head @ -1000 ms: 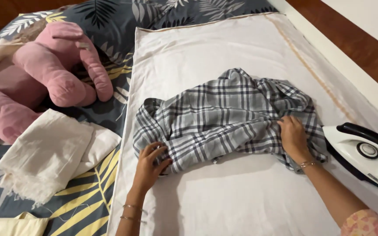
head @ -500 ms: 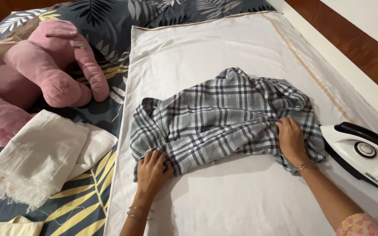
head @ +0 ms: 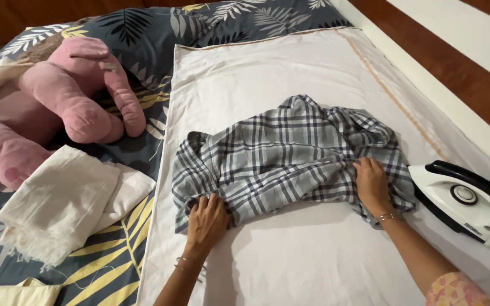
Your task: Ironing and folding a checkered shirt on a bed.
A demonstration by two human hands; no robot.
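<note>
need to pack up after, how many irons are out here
1: a white and black iron rests on the white sheet, right of the plaid garment, near the right hand. Others may lie outside the frame.

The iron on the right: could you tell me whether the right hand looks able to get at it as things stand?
Probably yes: the right hand rests on the plaid garment beside the iron, with nothing lying between them.

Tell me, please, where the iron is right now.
In the head view, the iron sits at the right edge of the white sheet, just right of the right hand and the plaid shirt.
</note>
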